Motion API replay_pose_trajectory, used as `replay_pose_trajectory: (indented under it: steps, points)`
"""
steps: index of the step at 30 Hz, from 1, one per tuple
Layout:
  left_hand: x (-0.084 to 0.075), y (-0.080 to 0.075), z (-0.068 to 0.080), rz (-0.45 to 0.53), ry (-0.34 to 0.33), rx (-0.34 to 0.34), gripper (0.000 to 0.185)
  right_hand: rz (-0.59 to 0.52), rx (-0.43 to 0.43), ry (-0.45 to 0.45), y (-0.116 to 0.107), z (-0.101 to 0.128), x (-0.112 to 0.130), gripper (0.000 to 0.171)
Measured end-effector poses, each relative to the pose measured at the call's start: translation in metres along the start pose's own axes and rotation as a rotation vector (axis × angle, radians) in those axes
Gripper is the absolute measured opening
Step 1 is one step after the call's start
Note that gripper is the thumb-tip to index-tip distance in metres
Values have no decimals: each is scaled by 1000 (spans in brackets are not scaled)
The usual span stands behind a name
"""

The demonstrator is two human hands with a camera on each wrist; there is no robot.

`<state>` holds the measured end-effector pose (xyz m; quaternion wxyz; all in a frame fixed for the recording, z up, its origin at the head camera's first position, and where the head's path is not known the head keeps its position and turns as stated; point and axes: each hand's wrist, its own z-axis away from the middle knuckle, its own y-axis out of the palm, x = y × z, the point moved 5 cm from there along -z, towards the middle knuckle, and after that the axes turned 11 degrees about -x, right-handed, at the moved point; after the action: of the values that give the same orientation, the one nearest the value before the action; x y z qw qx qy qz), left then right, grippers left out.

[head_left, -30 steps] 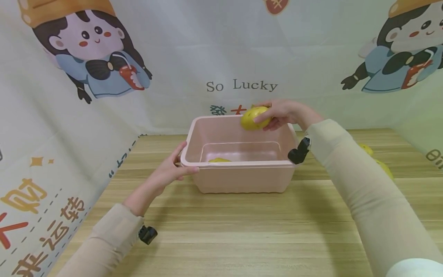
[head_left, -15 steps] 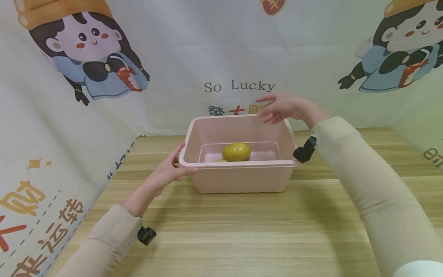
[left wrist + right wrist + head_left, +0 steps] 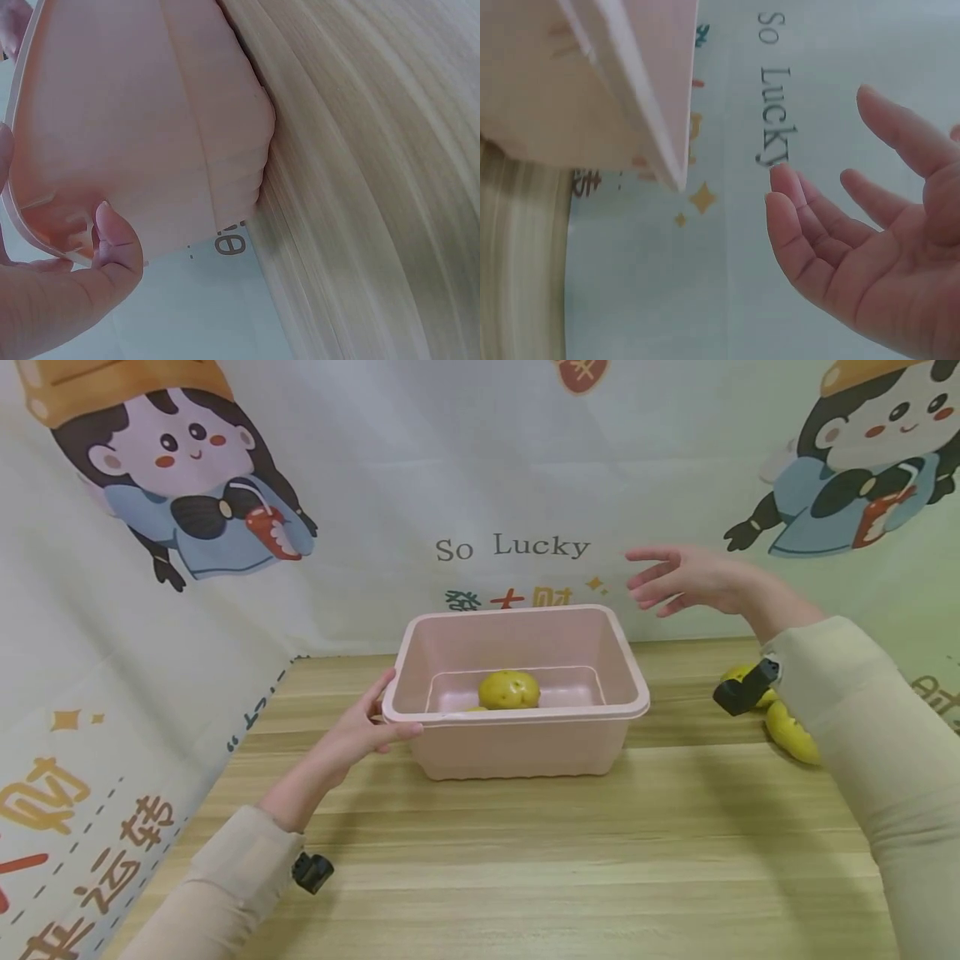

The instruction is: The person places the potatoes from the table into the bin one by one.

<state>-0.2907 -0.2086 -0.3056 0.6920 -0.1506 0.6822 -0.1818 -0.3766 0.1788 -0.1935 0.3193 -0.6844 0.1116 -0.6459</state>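
Note:
A pink plastic tub [image 3: 517, 747] stands on the wooden table near the back wall. A yellow potato [image 3: 509, 689] lies on its floor, and a sliver of a second one [image 3: 474, 708] shows beside it. My left hand [image 3: 363, 735] grips the tub's left rim; the left wrist view shows its thumb [image 3: 112, 244] pressed against the rim of the tub [image 3: 135, 112]. My right hand [image 3: 678, 578] hovers in the air to the right of the tub, fingers spread and empty. In the right wrist view the fingers [image 3: 817, 232] are straight beside the tub's corner [image 3: 645, 90].
Two more yellow potatoes [image 3: 787, 731] lie on the table at the right, partly behind my right forearm. A printed cloth backdrop [image 3: 510, 547] closes off the back and both sides. The wooden tabletop [image 3: 562, 868] stretches out in front of the tub.
My right hand let go of the potato, which dropped into the tub. The hand then drew away to the right, open. My left hand has stayed on the rim.

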Motion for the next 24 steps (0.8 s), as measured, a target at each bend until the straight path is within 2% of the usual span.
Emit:
replay_pose_trajectory:
  steps: [16, 24]
  points:
    - [0, 0, 0, 4, -6, 4, 95, 65, -100, 47, -52, 37, -69, 77]
    - [0, 0, 0, 4, -2, 2, 95, 72, -124, 66, -65, 52, -95, 80]
